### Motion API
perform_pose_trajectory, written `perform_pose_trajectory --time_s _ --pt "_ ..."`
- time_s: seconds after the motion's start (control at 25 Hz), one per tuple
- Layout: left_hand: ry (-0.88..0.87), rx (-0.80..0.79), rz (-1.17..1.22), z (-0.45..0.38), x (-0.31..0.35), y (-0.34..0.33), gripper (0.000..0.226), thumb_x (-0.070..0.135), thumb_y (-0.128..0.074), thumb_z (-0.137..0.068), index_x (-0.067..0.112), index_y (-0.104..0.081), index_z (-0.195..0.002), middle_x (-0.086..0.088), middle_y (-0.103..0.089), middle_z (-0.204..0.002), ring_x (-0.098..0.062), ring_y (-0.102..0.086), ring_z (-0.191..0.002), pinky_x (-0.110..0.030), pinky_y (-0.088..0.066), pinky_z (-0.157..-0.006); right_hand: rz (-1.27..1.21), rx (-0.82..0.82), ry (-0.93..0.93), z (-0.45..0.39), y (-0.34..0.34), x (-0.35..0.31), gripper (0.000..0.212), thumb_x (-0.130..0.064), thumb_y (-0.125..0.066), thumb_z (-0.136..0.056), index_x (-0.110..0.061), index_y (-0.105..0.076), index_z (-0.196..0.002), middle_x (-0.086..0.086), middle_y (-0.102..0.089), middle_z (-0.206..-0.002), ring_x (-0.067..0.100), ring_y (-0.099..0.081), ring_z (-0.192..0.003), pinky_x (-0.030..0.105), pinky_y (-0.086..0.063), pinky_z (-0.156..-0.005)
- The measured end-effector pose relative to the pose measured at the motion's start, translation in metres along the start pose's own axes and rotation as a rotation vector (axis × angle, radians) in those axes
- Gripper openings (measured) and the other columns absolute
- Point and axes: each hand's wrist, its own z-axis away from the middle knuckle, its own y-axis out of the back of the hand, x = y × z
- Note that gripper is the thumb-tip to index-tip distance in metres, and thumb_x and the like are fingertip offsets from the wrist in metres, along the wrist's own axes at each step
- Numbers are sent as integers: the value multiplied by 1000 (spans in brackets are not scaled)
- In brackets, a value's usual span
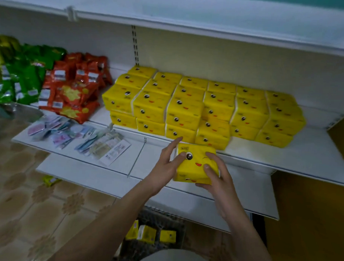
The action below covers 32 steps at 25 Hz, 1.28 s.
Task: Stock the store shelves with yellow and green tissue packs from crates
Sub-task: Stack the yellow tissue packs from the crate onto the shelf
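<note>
Both hands hold one yellow tissue pack [195, 164] between them, just in front of the shelf [304, 156] edge. The left hand [166, 165] touches its left side with the fingers nearly straight, the index finger reaching past the top corner. The right hand [216, 177] grips the right side, thumb and fingers curled over the face with the printed eyes. The pack lies with its long axis going left to right, the same way as the packs already on the shelf.

The stacked yellow packs [203, 108] stand directly behind the held pack, a little further in and higher. They make rows several packs wide and about three layers high. The lower front row looks full from left to right, and the free shelf surface lies in front of the rows and to their right. So I judge the coming move is a short push forward and up, or slightly to the right. Both hands are about equally near to the stack.

Below, on the floor, a dark crate [159, 220] still contains a few yellow packs [149, 233], standing on end. No green tissue packs are visible; the green bags [25, 72] and red bags [74, 84] at left seem to be other goods.
</note>
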Motion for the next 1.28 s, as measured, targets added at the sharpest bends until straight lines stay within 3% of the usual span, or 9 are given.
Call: perform_pose_trajectory --time_s 0.28,0.36,0.44,0.64,0.8,0.92,1.04,1.16,1.28 --pt "-554 69 -647 -49 45 -47 50 51 -51 -94 36 -42 -142 3 -35 -149 -14 -28 -140 -18 -33 -106 -81 144 107 -48 45 -52 47 -12 -74 -82 -31 -55 -121 2 -51 -131 23 -61 -111 38 -59 -77" --pt "-669 133 -999 -72 52 -49 60 58 -49 -90 34 -41 -144 -2 -35 -152 -26 -25 -143 -40 -29 -114 -3 180 125 -71 48 -61 52 -6 -75 -80 -30 -54 -121 5 -48 -132 23 -59 -110 38 -59 -75" --pt "-588 145 -1226 -89 61 -49 63 57 -50 -91 37 -33 -148 -2 -27 -157 -29 -13 -148 -57 -17 -116 74 179 138 -91 47 -66 55 -2 -75 -79 -33 -53 -119 6 -45 -134 25 -59 -109 39 -60 -74" --pt "-390 130 -1459 -116 69 -45 60 48 -47 -97 43 -20 -150 0 -14 -161 -30 -1 -150 -64 2 -114 257 150 166 -127 40 -64 56 -3 -74 -80 -32 -52 -122 5 -41 -137 29 -54 -115 46 -58 -83" --pt "-359 152 -1504 -128 69 -47 53 42 -40 -101 45 -19 -150 -2 -16 -161 -31 -3 -150 -67 4 -112 561 268 223 -141 41 -57 51 -17 -77 -80 -28 -55 -125 5 -52 -134 30 -46 -124 46 -42 -102" --pt "-364 153 -1499 -131 71 -50 52 38 -40 -102 43 -21 -150 -3 -18 -160 -30 -3 -150 -67 5 -111 630 260 238 -142 41 -58 55 -20 -78 -79 -27 -55 -128 8 -50 -137 34 -44 -126 46 -40 -104" --pt "-529 225 -1408 -123 64 -44 54 33 -51 -98 34 -32 -148 -5 -29 -155 -30 -12 -149 -62 0 -114 662 344 287 -130 39 -61 55 -17 -74 -82 -22 -53 -132 10 -44 -139 32 -39 -130 47 -34 -109" --pt "-875 380 -1170 -100 41 -29 40 16 -58 -88 23 -54 -127 -8 -56 -129 -29 -43 -128 -52 -29 -110 475 536 529 -103 29 -55 29 -12 -60 -89 -15 -58 -118 5 -50 -122 29 -49 -115 36 -46 -92" --pt "-870 378 -1091 -67 -8 -9 31 9 -56 -86 19 -56 -116 -6 -60 -112 -25 -50 -107 -38 -39 -89 455 419 595 -74 5 -28 18 -2 -53 -91 -11 -59 -105 3 -53 -107 21 -53 -98 10 -41 -78"
